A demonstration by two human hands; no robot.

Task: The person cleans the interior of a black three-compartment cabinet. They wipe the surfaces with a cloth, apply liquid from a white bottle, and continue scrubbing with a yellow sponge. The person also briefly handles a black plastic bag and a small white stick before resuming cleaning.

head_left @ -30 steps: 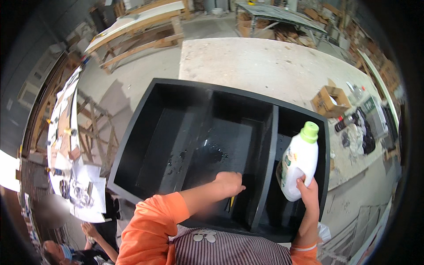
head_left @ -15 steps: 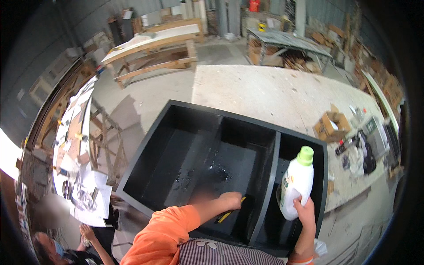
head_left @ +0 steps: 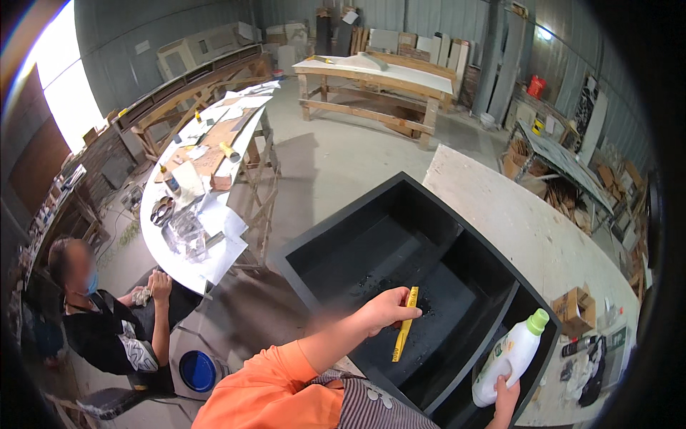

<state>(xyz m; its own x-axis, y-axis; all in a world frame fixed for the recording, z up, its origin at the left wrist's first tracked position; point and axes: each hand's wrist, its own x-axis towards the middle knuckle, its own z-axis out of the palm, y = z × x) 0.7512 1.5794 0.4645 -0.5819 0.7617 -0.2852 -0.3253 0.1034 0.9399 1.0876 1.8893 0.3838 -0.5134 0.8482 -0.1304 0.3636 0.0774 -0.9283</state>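
My left hand (head_left: 386, 312) is closed on a flat yellow strip (head_left: 403, 339) with dark marks, pinched between thumb and fingers. It holds the strip tilted above the middle compartment of a large black box (head_left: 394, 252); the strip's exact kind does not show. Wet-looking drops (head_left: 366, 286) lie on the box's floor under and beside this hand. My right hand (head_left: 506, 395) grips the handle of a white plastic jug-shaped bottle (head_left: 516, 352) with a light green cap, over the narrow right compartment. The bottle leans to the right, cap on.
The box rests partly on a pale table (head_left: 486, 182). On its right stand a cardboard box (head_left: 574, 312) and dark clutter (head_left: 594, 372). To the left, a person (head_left: 107, 322) sits beside a paper-strewn white table (head_left: 182, 214), near a blue-topped bucket (head_left: 197, 371).
My view has turned left. My left hand has lifted the yellow strip from low in the box and now holds it up. The right hand keeps hold of the bottle.
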